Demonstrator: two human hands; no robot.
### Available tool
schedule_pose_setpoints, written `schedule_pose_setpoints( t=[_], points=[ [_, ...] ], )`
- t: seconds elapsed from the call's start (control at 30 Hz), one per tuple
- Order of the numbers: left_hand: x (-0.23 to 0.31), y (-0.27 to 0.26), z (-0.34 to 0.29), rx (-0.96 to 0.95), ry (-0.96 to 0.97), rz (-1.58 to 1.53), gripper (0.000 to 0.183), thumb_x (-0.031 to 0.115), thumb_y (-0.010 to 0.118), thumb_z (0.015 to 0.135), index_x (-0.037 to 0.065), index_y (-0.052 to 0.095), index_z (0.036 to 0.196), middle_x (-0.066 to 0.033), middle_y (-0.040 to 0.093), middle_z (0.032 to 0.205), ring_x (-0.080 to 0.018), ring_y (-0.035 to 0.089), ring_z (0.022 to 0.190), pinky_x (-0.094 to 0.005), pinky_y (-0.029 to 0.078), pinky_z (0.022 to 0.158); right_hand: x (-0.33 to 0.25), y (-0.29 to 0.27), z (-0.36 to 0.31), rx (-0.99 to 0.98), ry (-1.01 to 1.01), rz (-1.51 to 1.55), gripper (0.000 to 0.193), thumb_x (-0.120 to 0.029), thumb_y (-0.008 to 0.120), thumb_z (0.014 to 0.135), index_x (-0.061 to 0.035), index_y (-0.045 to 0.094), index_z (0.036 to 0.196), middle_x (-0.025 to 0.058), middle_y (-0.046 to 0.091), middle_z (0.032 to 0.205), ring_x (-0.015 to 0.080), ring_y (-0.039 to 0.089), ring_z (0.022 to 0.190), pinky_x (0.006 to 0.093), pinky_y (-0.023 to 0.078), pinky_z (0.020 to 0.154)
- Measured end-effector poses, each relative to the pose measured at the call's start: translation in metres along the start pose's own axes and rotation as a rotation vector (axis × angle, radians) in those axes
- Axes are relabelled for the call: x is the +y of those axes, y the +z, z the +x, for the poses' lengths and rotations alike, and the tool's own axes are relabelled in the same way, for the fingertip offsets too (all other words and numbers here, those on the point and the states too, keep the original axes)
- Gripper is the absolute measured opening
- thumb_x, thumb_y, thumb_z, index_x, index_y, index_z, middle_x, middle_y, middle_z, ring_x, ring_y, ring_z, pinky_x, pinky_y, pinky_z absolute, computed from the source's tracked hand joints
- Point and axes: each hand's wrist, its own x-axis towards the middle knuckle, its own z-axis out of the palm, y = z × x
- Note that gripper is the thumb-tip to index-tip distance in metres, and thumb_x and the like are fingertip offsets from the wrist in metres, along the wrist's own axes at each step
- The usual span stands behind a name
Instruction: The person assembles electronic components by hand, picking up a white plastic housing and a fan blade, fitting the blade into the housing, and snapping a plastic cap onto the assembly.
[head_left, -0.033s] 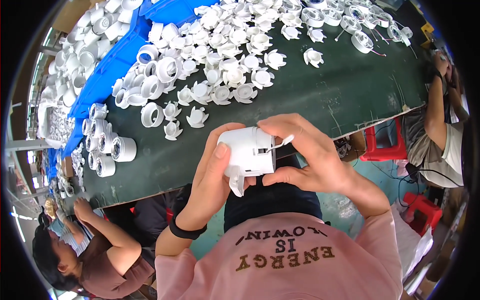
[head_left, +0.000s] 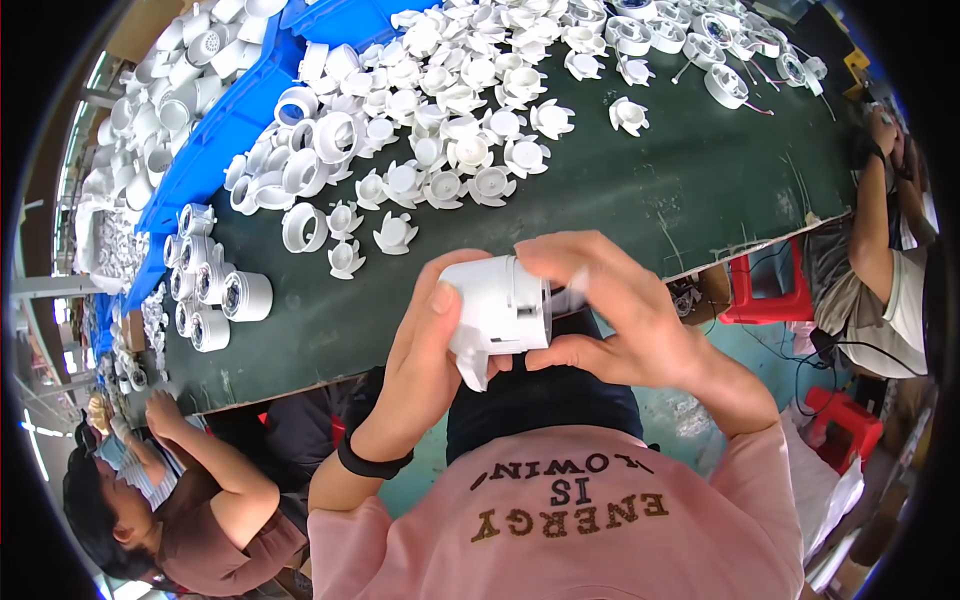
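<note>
A white plastic cylindrical housing (head_left: 492,305) is held up in front of my chest, over the near edge of the table. It has a slotted side and a small leg-like tab hanging down at its lower left. My left hand (head_left: 425,335) is closed round its left end, thumb on the side facing me. My right hand (head_left: 625,315) grips the right end, with fingers along the top and the thumb at the lower edge. Beside the right forefinger, a small whitish piece (head_left: 568,297) sticks out from that end, smeared by motion.
Many white fan impellers (head_left: 440,150) and white rings (head_left: 303,228) cover the dark green table (head_left: 690,170). Round motor units (head_left: 247,297) stand at left, by a blue bin (head_left: 215,125). Wired parts (head_left: 726,87) lie far right. Other people (head_left: 215,500) sit on both sides.
The small piece at the housing's right end has gone from sharp to blurred, and my right forefinger has shifted slightly. My left hand keeps its hold.
</note>
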Motion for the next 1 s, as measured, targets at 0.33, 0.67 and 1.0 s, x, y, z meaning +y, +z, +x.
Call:
schedule_pose_setpoints(
  t=[0.33, 0.67, 1.0],
  points=[
    [-0.003, 0.004, 0.0, 0.088, -0.165, -0.002, 0.053, 0.052, 0.03, 0.099, 0.004, 0.048, 0.112, -0.005, 0.057, 0.068, -0.0099, 0.046, 0.045, -0.0213, 0.031, 0.039, -0.001, 0.01, -0.003, -0.002, -0.206, -0.287, 0.068, -0.01, 0.078, 0.066, 0.0046, 0.051, 0.127, 0.0232, 0.054, 0.121, 0.0354, 0.062, 0.099, 0.0378, 0.055, 0.079],
    [-0.007, 0.002, 0.009, 0.112, -0.121, 0.019, 0.062, 0.055, 0.032, 0.096, 0.002, 0.045, 0.125, -0.0071, 0.059, 0.092, -0.0146, 0.057, 0.07, -0.0244, 0.045, 0.059, 0.001, 0.001, 0.0, 0.024, -0.034, -0.193, 0.071, -0.017, 0.085, 0.06, 0.0072, 0.054, 0.119, 0.0208, 0.058, 0.11, 0.0299, 0.063, 0.088, 0.0338, 0.054, 0.071],
    [-0.008, -0.044, -0.013, 0.234, 0.19, -0.081, 0.049, 0.03, 0.062, 0.087, 0.0, 0.046, 0.123, -0.0127, 0.063, 0.093, -0.0158, 0.062, 0.064, -0.0214, 0.046, 0.049, 0.024, -0.057, 0.03, 0.033, -0.005, -0.627, 0.05, -0.02, 0.077, 0.072, -0.0033, 0.057, 0.115, 0.0169, 0.057, 0.112, 0.0356, 0.056, 0.104, 0.0431, 0.048, 0.087]
  ],
)
